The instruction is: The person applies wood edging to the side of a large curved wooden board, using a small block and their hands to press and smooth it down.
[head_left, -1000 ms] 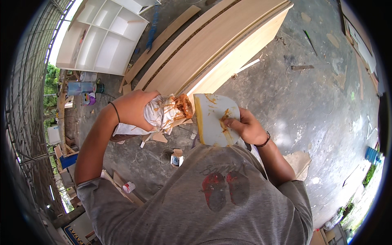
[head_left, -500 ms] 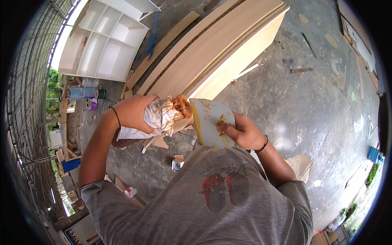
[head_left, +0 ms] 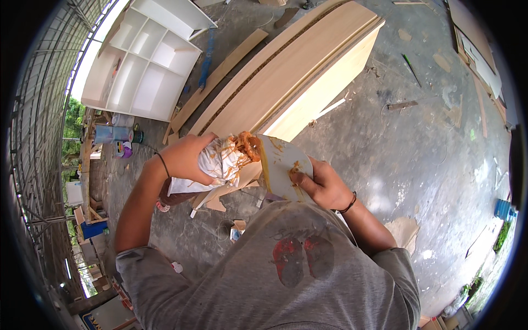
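My left hand (head_left: pixel 190 159) is wrapped round a crumpled white bag (head_left: pixel 215 164), streaked with orange-brown drips. Thick orange-brown paste (head_left: pixel 248 146) bulges out of its right end. In my right hand (head_left: pixel 331 188) is a flat, pale grey spreader (head_left: pixel 279 157), thumb on top, fingers hidden underneath. Yellow-brown paste smears mark the spreader's face and line its left edge. That edge is right beside the paste at the bag's mouth; whether they touch I cannot tell.
Long pale wooden panels (head_left: pixel 264 82) lie stacked just ahead. A white shelf unit (head_left: pixel 146 60) with several compartments stands at the far left. Containers (head_left: pixel 113 133) sit below it. Wood offcuts (head_left: pixel 403 104) and scraps are scattered over the grey concrete floor (head_left: pixel 396 148).
The view has shifted slightly, so the shelf sits lower in the picture. Both hands have moved a little, keeping the bag and spreader side by side.
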Demonstrator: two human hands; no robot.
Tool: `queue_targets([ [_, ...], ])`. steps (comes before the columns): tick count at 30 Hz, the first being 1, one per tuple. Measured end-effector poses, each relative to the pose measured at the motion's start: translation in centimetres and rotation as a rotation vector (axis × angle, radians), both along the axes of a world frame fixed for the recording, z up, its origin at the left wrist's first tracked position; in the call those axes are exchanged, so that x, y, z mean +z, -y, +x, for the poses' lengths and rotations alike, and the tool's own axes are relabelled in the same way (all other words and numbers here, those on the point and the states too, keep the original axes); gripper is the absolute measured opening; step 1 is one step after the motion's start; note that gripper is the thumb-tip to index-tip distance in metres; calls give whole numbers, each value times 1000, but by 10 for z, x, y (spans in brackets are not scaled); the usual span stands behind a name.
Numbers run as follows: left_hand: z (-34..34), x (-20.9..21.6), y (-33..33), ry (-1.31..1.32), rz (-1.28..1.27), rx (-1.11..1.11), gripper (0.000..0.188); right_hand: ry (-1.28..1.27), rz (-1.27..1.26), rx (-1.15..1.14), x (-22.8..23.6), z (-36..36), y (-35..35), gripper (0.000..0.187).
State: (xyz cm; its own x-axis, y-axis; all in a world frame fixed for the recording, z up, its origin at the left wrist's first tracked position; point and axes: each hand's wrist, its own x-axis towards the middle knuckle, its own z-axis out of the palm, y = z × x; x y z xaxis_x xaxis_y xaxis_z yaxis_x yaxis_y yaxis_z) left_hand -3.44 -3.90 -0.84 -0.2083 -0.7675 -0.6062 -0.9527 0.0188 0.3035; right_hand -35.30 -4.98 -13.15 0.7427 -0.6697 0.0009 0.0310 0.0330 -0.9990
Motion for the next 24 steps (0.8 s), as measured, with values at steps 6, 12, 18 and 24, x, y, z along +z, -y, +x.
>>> queue_targets([
  [6, 3, -13, -5, -88, -144, -31, 83, 23, -22, -134, 13, 5, 8, 27],
  [12, 20, -42, -6, -248, -227, 7, 80, 30, -346, -236, 37, 12, 26, 33],
  [18, 41, -75, -12, -326, -387, 60, 77, 55, -535, -267, 63, 34, 22, 34],
  [24, 62, -98, -19, -394, -467, 144, 84, 167, -638, -165, 69, 63, 27, 37],
])
